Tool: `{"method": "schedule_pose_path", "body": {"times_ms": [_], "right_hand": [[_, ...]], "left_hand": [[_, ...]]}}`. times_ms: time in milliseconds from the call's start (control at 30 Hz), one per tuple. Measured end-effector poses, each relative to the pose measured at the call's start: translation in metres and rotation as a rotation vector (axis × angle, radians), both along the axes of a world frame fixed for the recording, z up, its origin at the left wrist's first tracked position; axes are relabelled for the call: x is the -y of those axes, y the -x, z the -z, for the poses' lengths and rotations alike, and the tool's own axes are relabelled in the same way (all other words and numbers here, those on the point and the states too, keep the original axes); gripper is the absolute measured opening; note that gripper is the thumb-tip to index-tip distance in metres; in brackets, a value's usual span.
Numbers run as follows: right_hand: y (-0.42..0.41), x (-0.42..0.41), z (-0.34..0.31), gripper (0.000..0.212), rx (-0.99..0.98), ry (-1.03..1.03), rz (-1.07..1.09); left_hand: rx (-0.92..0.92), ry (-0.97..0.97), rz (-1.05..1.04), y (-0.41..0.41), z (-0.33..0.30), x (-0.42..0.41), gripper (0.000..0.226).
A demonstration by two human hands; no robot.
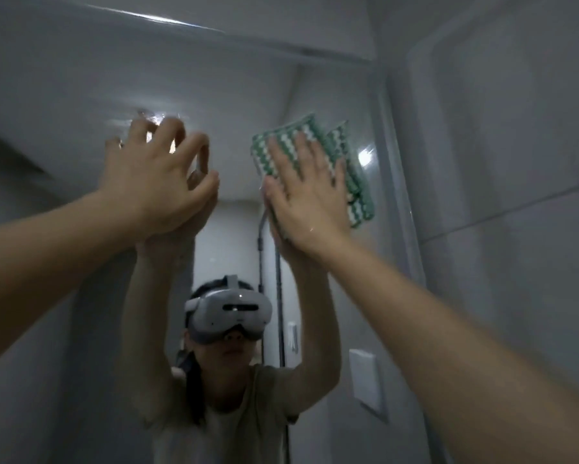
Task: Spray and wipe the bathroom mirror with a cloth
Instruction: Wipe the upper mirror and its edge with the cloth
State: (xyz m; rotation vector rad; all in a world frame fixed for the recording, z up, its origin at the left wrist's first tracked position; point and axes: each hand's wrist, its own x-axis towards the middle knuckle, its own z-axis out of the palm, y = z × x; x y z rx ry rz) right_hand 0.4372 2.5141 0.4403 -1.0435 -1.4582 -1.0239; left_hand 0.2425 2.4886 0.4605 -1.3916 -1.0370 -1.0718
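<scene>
The bathroom mirror (pixel 80 95) fills most of the view and reflects a person wearing a headset with both arms raised. My right hand (pixel 309 199) lies flat with straight fingers on a folded green-and-white cloth (pixel 356 182), pressing it against the glass near the mirror's right edge. My left hand (pixel 159 182) is raised to the same height a little to the left, fingers spread and slightly bent, fingertips at or very near the glass. It holds nothing. No spray bottle is in view.
The mirror's right frame edge (pixel 400 182) runs down just right of the cloth, with a tiled wall (pixel 515 162) beyond it. A white wall plate (pixel 366 376) and a shower hose (pixel 278 286) appear in the reflection. The room is dim.
</scene>
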Motion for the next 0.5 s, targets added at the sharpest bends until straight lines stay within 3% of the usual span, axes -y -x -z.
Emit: {"method": "schedule_pose_path", "body": {"times_ms": [167, 300, 500], "right_hand": [[0.021, 0.004, 0.043, 0.054, 0.070, 0.092, -0.014], [0.004, 0.007, 0.038, 0.055, 0.191, 0.149, -0.030], [-0.052, 0.002, -0.024, 0.055, -0.043, 0.155, -0.003]], "left_hand": [[-0.071, 0.018, 0.007, 0.027, 0.047, 0.004, 0.063], [-0.059, 0.109, -0.008, 0.038, 0.066, 0.000, 0.066], [-0.060, 0.152, -0.008, 0.040, 0.067, -0.001, 0.064]]}}
